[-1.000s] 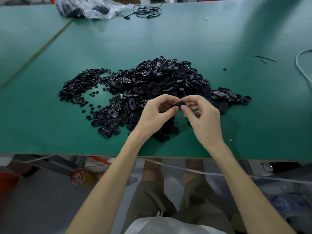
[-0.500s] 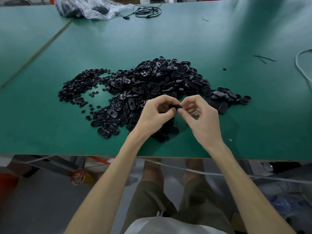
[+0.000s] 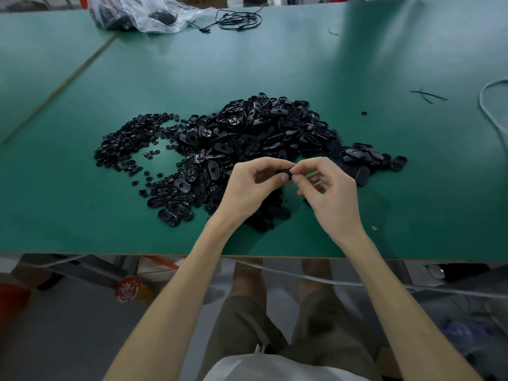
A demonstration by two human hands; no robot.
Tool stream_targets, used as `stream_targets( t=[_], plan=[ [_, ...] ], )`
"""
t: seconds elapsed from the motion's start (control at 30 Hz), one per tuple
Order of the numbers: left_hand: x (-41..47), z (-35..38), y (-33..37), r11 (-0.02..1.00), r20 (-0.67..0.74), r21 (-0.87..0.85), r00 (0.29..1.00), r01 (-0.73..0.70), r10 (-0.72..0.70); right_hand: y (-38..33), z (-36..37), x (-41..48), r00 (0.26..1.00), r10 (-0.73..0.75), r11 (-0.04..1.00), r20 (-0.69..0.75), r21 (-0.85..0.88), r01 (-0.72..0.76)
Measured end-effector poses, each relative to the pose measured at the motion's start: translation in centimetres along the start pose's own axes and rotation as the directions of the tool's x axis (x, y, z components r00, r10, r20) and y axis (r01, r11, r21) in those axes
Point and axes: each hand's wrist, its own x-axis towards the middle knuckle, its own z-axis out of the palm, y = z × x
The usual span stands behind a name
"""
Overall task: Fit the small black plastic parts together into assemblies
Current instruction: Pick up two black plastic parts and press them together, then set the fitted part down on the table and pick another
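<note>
1. Little has been moved since the earlier frames: the right hand (image 3: 330,193) has been drawn slightly in toward the left hand (image 3: 247,185), and the part (image 3: 284,174) is kept between them.
2. Head view: the part is pinched from both sides, the fingers (image 3: 269,162) and thumbs of both hands being curled onto it, over the near side of the pile (image 3: 261,133).
3. Smaller round pieces (image 3: 123,141) are spread left of the pile on the green tabletop (image 3: 384,64).
4. A plastic bag (image 3: 137,12) and a coiled cord (image 3: 236,19) are seen at the far edge.
</note>
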Motion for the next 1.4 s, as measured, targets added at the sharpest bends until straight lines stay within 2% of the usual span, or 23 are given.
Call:
stream_targets(
  t=[0.17,0.33,0.4,0.5,0.67,0.8,0.9,1.0,1.13,1.27,1.4],
  plan=[
    [-0.1,-0.1,0.0,1.000,-0.006,0.031,1.000,0.003,-0.003,0.1,-0.2,0.1,0.999,0.033,0.998,0.040,0.060,-0.036],
    [-0.1,0.1,0.4,1.000,-0.014,0.021,1.000,0.017,-0.017,0.3,-0.2,0.1,0.999,0.038,0.994,0.013,0.102,-0.039],
    [-0.1,0.2,0.5,0.999,-0.045,0.037,0.999,0.021,-0.019,0.4,-0.3,0.1,0.998,0.054,0.989,-0.037,0.143,-0.048],
    [0.0,0.1,0.5,0.998,-0.104,0.059,0.995,0.006,0.000,0.8,-0.7,0.2,0.975,0.109,0.979,-0.191,0.190,-0.072],
    [-0.1,0.2,0.5,0.963,-0.144,0.271,0.989,0.007,0.034,1.6,-1.0,0.4,0.861,0.280,0.945,-0.425,0.282,-0.168],
    [-0.2,0.7,0.4,0.890,-0.090,0.456,0.995,-0.005,0.052,1.9,-1.0,0.6,0.814,0.346,0.922,-0.467,0.330,-0.203],
    [-0.2,0.7,0.4,0.834,-0.022,0.552,1.000,0.006,0.007,2.0,-0.9,0.7,0.800,0.363,0.911,-0.478,0.363,-0.197],
    [-0.2,0.9,0.3,0.806,-0.004,0.591,1.000,0.022,-0.025,1.9,-0.8,0.7,0.803,0.384,0.901,-0.456,0.374,-0.218],
    [-0.2,0.8,0.4,0.824,-0.087,0.562,0.996,0.070,-0.026,1.4,-0.9,0.5,0.838,0.338,0.917,-0.428,0.350,-0.191],
    [-0.2,0.9,0.4,0.809,-0.127,0.578,0.991,0.108,-0.042,1.1,-0.7,0.3,0.883,0.244,0.955,-0.401,0.259,-0.146],
    [-0.3,1.0,0.3,0.769,-0.190,0.621,0.981,0.150,-0.038,1.0,-0.8,0.2,0.920,0.214,0.976,-0.327,0.103,-0.191]
  ],
)
